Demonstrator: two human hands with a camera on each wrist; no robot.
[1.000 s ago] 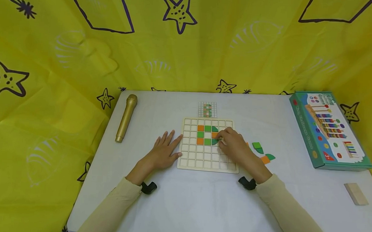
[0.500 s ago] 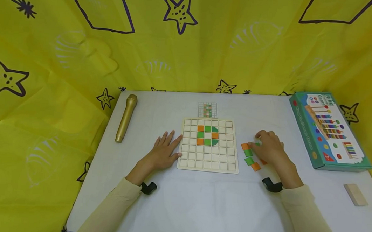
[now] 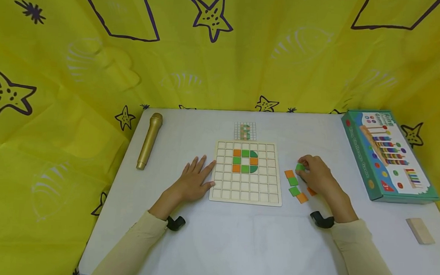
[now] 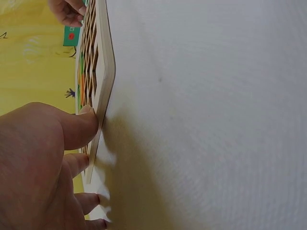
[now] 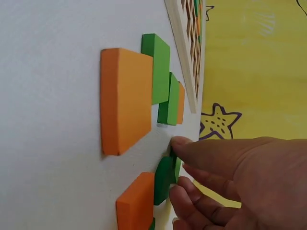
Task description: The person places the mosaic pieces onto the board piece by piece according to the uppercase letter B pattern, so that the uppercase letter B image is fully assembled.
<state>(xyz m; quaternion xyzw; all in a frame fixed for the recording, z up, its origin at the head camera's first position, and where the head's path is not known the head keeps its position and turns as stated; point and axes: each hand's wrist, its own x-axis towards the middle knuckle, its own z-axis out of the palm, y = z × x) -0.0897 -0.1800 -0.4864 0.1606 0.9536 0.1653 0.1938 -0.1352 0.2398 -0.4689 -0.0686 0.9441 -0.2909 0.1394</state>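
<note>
A wooden grid board (image 3: 245, 193) lies on the table, with orange and green tiles (image 3: 245, 168) set in its upper middle cells. My left hand (image 3: 191, 181) is flat with fingers spread; its thumb and index finger touch the board's left edge. Right of the board, my right hand (image 3: 317, 173) pinches a green square tile (image 3: 299, 167) between thumb and fingers. Below those fingers is a dark green curved tile (image 5: 164, 179), partly hidden by the hand in the head view. Beside it lie loose orange tiles (image 5: 132, 100) and green tiles (image 5: 156, 69).
A small card (image 3: 245, 131) with a printed grid pattern lies behind the board. A gold microphone (image 3: 149, 140) is at the left. At the right are a green game box (image 3: 390, 159) and a small wooden block (image 3: 420, 230).
My right hand has left the board and moved right to the loose tiles, where it now pinches a green square tile. The left hand has stayed still at the board's edge.
</note>
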